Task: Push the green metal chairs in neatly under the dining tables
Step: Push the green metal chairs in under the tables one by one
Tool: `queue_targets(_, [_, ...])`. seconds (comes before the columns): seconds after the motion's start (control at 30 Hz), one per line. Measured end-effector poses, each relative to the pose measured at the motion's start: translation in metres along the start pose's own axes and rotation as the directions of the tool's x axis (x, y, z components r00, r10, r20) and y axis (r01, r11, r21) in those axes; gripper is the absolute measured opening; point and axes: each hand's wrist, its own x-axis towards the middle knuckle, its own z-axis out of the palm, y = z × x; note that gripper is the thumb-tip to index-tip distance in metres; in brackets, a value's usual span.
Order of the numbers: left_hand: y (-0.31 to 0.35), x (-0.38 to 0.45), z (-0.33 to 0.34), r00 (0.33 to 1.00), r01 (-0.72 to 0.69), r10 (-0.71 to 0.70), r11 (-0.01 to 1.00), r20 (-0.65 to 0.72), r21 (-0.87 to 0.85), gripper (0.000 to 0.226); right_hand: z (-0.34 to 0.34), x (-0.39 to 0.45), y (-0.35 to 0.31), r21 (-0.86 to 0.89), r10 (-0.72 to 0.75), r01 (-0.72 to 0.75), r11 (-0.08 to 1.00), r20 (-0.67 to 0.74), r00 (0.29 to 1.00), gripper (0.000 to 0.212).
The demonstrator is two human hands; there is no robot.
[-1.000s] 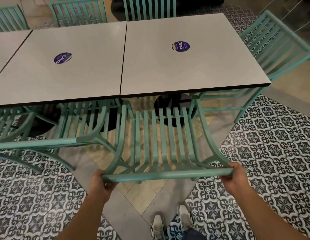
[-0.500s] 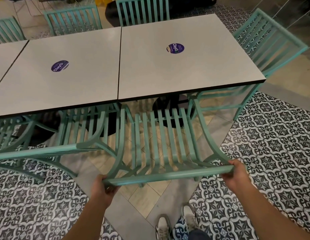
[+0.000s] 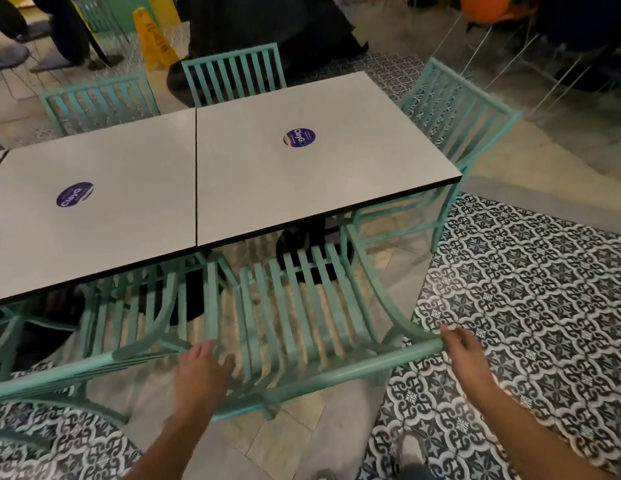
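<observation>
Left hand (image 3: 201,367) fingers loose, off the rail, right hand (image 3: 463,348) fingertips just touching the top rail's end; green chair (image 3: 302,306) seat half under table (image 3: 319,174); rigid metal, probably heavyish, push via rail ends.

Chair seat (image 3: 302,289) front hidden under table (image 3: 302,188); left hand (image 3: 203,370) motion-blurred, grip unclear; neighbouring chair (image 3: 59,372) cut off lower left; people cropped top edge.
</observation>
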Motion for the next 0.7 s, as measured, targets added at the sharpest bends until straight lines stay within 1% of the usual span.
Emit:
queue_targets(0.07, [0.038,0.012,0.003,0.991,-0.130,0.128,0.987,0.028,0.094,0.052,-0.016,0.004,-0.006,-0.133,-0.030,0.034,0.990,0.031,0.999,0.065])
queue_targets(0.1, [0.060,0.018,0.004,0.985,-0.169,0.162,0.976,0.061,0.135,0.054,-0.026,0.009,-0.007,-0.181,-0.060,0.068,0.981,0.050,0.997,0.068])
queue_targets(0.17, [0.114,0.029,0.008,0.967,-0.238,0.215,0.954,0.133,0.183,0.057,-0.048,0.024,-0.008,-0.254,-0.101,0.119,0.960,0.085,0.991,0.070])
queue_targets(0.3, [0.235,0.048,0.026,0.911,-0.411,0.379,0.876,0.166,0.254,0.058,-0.103,0.067,-0.018,-0.345,-0.142,0.176,0.922,0.123,0.982,0.070])
queue_targets(0.4, [0.317,0.056,0.052,0.866,-0.500,0.465,0.814,0.185,0.295,0.057,-0.149,0.102,-0.025,-0.410,-0.154,0.208,0.888,0.160,0.975,0.070])
queue_targets(0.5, [0.398,0.054,0.078,0.821,-0.571,0.529,0.759,0.215,0.314,0.057,-0.197,0.136,-0.030,-0.415,-0.183,0.250,0.875,0.195,0.964,0.069])
queue_targets(0.6, [0.476,0.054,0.101,0.764,-0.646,0.584,0.690,0.276,0.327,0.055,-0.246,0.182,-0.038,-0.492,-0.185,0.251,0.833,0.181,0.966,0.072])
queue_targets(0.7, [0.536,0.060,0.119,0.698,-0.716,0.646,0.624,0.310,0.311,0.051,-0.278,0.218,-0.051,-0.565,-0.195,0.264,0.781,0.181,0.964,0.072])
